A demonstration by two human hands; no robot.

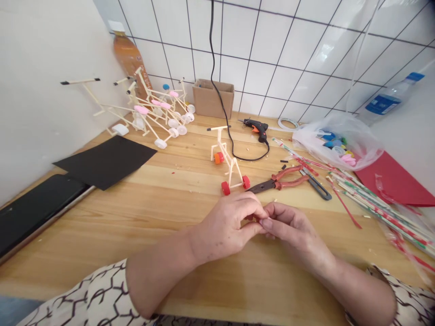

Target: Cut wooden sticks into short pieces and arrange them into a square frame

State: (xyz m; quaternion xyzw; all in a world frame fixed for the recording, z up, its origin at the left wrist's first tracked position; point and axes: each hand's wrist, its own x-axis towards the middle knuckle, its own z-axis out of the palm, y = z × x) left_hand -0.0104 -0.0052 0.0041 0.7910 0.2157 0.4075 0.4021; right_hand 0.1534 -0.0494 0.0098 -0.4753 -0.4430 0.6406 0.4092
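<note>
The person's left hand and right hand met low over the wooden tabletop, their fingers curled together. Each grip was closed in a tight pinch, but I couldn't tell what, if anything, it held; only a speck of red showed between them. Just ahead stood a small straw cart with red and orange wheels, beside red-handled pliers. A black glue gun lay beyond, and striped straws fanned out to the right.
</note>
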